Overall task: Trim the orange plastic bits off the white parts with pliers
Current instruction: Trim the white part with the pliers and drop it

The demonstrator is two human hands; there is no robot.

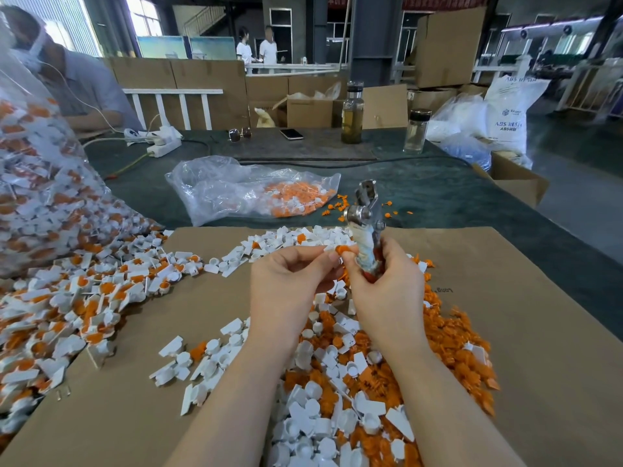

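Observation:
My left hand (292,281) pinches a small white part with an orange bit (341,249) at its fingertips. My right hand (387,284) grips the wrapped handles of metal pliers (366,217), whose jaws point up and away, above the part. The thumb and fingers of my right hand also touch the orange bit. Below my hands lies a heap of trimmed white parts (323,419) mixed with orange bits (465,358). Untrimmed white-and-orange parts (87,298) spread across the left of the cardboard sheet (526,332).
A big clear bag of untrimmed parts (37,197) spills in at the left; a smaller clear bag (249,190) lies beyond the cardboard. Two bottles (352,112), a phone (291,133), sunglasses and a power strip (161,143) sit at the back. Another person sits at the far left.

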